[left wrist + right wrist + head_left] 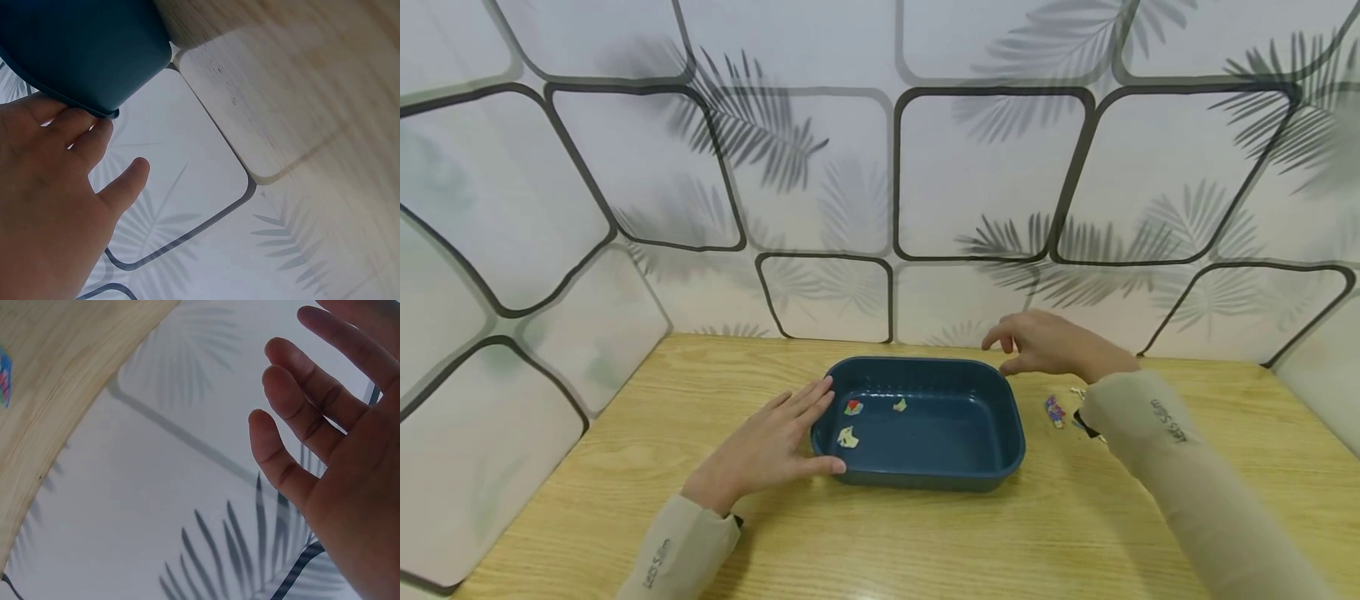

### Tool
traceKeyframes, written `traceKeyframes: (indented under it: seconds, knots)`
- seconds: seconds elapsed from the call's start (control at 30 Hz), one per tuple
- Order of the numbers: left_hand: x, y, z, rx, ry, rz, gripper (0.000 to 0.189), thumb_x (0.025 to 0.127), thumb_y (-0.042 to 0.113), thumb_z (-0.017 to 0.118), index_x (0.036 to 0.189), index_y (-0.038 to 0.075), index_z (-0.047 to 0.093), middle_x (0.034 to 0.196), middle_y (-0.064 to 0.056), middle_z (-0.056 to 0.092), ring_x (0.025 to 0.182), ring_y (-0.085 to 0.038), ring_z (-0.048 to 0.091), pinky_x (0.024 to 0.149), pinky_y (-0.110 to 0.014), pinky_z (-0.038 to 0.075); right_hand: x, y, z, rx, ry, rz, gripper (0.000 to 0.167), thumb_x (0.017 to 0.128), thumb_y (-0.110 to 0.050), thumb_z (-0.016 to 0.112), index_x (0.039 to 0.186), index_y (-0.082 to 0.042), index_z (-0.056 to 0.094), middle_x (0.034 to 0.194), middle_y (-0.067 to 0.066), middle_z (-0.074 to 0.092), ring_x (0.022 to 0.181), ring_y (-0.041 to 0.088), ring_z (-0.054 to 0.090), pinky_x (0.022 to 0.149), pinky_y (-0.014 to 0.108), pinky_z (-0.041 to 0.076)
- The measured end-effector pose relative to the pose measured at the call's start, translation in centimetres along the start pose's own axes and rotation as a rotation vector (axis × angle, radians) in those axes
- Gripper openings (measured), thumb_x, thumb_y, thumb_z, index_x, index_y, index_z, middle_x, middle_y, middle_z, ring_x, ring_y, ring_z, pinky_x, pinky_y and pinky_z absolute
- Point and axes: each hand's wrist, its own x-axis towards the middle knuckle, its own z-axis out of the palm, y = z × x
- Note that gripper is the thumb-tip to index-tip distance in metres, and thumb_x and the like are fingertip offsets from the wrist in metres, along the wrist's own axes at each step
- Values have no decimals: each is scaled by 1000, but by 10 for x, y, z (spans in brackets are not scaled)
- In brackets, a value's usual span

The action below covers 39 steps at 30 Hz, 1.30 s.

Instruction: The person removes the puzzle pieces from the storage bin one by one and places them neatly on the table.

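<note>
A dark blue rectangular basin (925, 480) stands on the wooden table. My left hand (763, 454) rests on its left rim, fingers extended, thumb at the near left corner. In the left wrist view, the fingertips (100, 128) meet the basin's rim. Inside the basin lie a small red and multicoloured piece (853, 407), a pale cream piece (847, 437) and a small pale green piece (899, 405). Just past the back right corner hovers my right hand (1048, 343), loosely bent. The right wrist view shows its fingers (284, 390) spread with nothing held.
Right of the basin, a purple multicoloured piece (1055, 412) lies on the table (925, 550). More small pale pieces (1078, 392) are beside it, partly hidden by the right sleeve (1157, 433). A leaf-patterned wall covering (820, 208) rises behind the table and at both sides.
</note>
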Motion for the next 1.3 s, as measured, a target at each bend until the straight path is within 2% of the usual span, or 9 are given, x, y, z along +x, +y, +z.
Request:
traceKeyframes:
  seconds: [0.27,0.6,1.0,1.13,1.3]
  knots:
    - [0,1,-1,0,-8,-3,98,93,66,59,153,-7,35,164,-20,24,148,-40,29,116,-60,26,18,-18,3,35,-34,-10,30,90,-13,77,119,-4,73,86,0,59,68,12,47,64,35,46]
    - [-1,0,0,-12,-2,0,98,94,66,58,154,-7,35,164,-20,23,148,-41,29,116,-61,26,42,-32,17,5,-41,-59,29,88,-12,79,115,-5,74,82,-2,59,72,13,52,72,40,50]
    - [0,-1,0,2,5,3,98,93,67,58,153,-8,36,164,-21,24,147,-42,30,116,-61,27,58,-51,23,-2,-72,-51,32,88,-16,80,118,-7,74,80,-4,54,72,13,48,72,36,46]
    - [0,-1,0,2,8,4,98,93,67,58,152,-8,37,164,-21,25,147,-41,30,115,-60,28,65,-57,28,8,-101,-48,33,89,-16,80,119,-6,73,77,-4,51,69,12,45,72,34,45]
    - [0,-1,0,2,3,7,98,94,68,57,153,-8,36,164,-20,24,147,-40,29,116,-60,27,72,-63,35,30,-179,-13,35,91,-17,79,123,-7,72,75,-4,51,66,10,44,70,30,45]
